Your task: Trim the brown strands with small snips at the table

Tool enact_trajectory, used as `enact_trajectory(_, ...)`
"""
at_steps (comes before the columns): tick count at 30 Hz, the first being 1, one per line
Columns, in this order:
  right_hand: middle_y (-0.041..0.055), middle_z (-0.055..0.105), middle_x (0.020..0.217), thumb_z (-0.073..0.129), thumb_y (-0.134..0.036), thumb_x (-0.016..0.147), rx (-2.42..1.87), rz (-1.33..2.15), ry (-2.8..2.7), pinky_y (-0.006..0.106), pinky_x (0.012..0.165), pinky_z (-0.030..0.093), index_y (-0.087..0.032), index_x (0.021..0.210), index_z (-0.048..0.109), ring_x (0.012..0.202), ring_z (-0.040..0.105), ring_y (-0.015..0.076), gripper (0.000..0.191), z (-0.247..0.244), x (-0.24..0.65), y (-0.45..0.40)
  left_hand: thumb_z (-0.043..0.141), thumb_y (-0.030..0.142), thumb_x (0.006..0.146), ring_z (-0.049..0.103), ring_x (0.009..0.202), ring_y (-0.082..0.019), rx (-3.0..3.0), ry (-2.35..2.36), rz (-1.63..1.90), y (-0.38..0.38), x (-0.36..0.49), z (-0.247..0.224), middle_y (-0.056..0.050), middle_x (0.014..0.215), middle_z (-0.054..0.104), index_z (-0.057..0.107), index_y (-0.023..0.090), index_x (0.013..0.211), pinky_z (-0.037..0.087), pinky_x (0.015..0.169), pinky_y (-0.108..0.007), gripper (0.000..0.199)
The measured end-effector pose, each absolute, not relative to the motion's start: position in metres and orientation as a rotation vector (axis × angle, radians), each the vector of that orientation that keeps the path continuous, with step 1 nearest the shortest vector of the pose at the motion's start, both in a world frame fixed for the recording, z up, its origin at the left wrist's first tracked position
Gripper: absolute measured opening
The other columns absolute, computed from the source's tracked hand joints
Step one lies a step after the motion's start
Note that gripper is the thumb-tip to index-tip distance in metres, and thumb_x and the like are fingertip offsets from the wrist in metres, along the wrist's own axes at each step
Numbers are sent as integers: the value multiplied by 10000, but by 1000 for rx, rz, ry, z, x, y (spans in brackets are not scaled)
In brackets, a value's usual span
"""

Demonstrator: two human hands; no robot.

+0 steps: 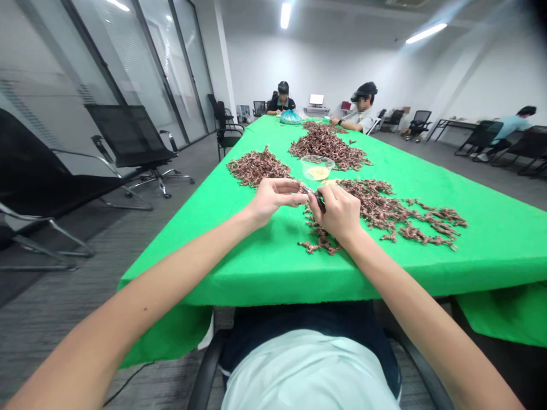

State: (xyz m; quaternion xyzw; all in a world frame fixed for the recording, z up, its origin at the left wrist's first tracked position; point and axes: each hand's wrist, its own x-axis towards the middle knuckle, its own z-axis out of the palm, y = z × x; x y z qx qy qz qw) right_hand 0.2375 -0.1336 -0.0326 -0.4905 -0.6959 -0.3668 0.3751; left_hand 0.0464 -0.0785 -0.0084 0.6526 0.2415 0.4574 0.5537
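Your right hand (334,213) curls closed around a small dark tool (316,197); your left hand (276,199) pinches its other end. At twelve o'clock, one clear plastic tub (317,162) holds yellow crumbs (318,173). Four brown twiggy piles (327,147) lie on green cloth (273,273).

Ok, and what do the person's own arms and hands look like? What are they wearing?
Both forearms are bare, with no sleeves on them. The left hand and right hand have no gloves, and no watch or bracelet shows. Below them the person wears a pale top and dark trousers.
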Motion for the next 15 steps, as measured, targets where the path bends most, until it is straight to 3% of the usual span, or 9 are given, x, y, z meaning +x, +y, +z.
enact_trajectory(9, 79, 690, 820, 469, -405, 1016, -1188, -832, -1727, 309, 666, 418, -182, 932, 618, 756, 617, 197, 281, -31, 238, -133, 954, 331, 593, 739, 962, -235, 1493, 543, 1165, -76, 47, -8, -107, 1032, 791, 791, 163, 998, 574, 878, -378, 468)
enact_trajectory(15, 78, 681, 806, 481, -410, 1007, -1180, -780, -1738, 314, 662, 420, -184, 922, 617, 744, 616, 200, 278, -32, 238, -133, 936, 309, 633, 730, 973, -228, 1471, 509, 1124, -73, 47, -10, -99, 1021, 787, 794, 172, 996, 559, 876, -366, 414)
